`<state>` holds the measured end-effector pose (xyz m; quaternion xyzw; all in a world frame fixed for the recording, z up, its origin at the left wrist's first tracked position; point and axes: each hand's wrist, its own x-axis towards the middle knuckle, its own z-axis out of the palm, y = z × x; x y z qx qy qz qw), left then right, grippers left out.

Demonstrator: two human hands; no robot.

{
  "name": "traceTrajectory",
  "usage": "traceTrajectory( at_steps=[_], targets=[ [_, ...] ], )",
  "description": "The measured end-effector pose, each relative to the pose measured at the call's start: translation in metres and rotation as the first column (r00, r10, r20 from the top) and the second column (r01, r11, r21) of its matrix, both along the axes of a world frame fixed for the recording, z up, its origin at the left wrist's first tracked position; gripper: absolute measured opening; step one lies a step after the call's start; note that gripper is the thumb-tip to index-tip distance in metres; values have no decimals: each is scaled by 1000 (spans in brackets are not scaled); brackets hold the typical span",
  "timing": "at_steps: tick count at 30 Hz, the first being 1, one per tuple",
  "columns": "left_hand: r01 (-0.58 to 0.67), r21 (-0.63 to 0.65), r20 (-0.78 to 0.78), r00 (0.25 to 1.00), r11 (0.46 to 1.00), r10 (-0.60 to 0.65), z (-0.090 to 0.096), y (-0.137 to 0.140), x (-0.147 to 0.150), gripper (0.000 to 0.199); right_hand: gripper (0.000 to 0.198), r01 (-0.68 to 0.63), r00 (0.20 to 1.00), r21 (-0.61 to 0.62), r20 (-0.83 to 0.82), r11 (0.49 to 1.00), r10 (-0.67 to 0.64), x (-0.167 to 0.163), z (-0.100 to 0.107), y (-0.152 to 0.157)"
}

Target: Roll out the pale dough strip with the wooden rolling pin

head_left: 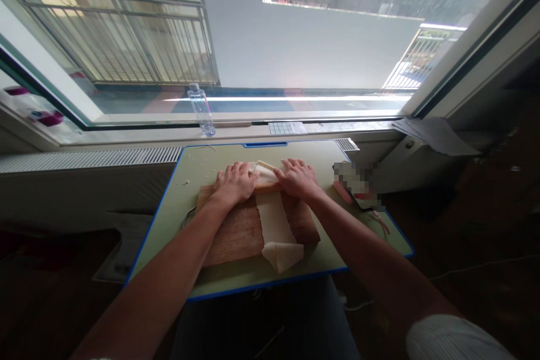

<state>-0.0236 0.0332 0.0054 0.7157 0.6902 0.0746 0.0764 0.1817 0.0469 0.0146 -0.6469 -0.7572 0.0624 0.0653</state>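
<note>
A long pale sheet of dough [276, 219] runs across a wooden cutting board [232, 228]. Its near end hangs folded over the board's front edge, and its far end lies bunched beyond the wooden rolling pin [268, 187]. The pin lies crosswise on the dough, its middle showing between my hands. My left hand [237, 181] is curled over the left end of the pin. Over the right end, my right hand [298, 179] grips it the same way, thumb pointing inward. Both pin ends are hidden under the hands.
The board rests on a green table [169, 261] with blue edging, dotted with small crumbs at the back left. A partly blurred phone-like object [363, 198] lies at the right. Beyond, a plastic bottle [201, 109] stands on the windowsill, with papers [434, 134] to the right.
</note>
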Motion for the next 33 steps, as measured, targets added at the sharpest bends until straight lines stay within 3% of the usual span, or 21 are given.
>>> traceTrajectory(
  at_steps=[5, 11, 16, 19, 22, 28, 33],
  targets=[
    [8, 34, -33, 999, 999, -7, -2, -16, 5, 65, 59, -15, 999, 73, 42, 997, 12, 2, -5, -16],
    [35, 165, -72, 997, 986, -24, -5, -50, 11, 65, 55, -15, 998, 165, 65, 986, 4, 4, -7, -51],
    [63, 158, -89, 995, 985, -50, -5, -84, 13, 65, 62, -15, 998, 128, 65, 992, 7, 9, -8, -86],
    [73, 144, -94, 994, 987, -60, -5, -90, 12, 65, 63, -54, 995, 99, 92, 994, 45, 12, -7, -95],
    [39, 115, -74, 997, 993, -30, -1, -78, 12, 65, 60, -48, 994, 86, 105, 995, 39, 12, -4, -84],
    [-92, 42, -7, 996, 995, 93, 7, -27, 15, 64, 63, -24, 999, -6, 39, 1000, 24, 6, -1, -30],
    [-73, -52, 13, 997, 996, 74, 8, 13, 10, 73, 68, -18, 1000, -65, -8, 998, 18, 6, 0, 5]
  ],
)
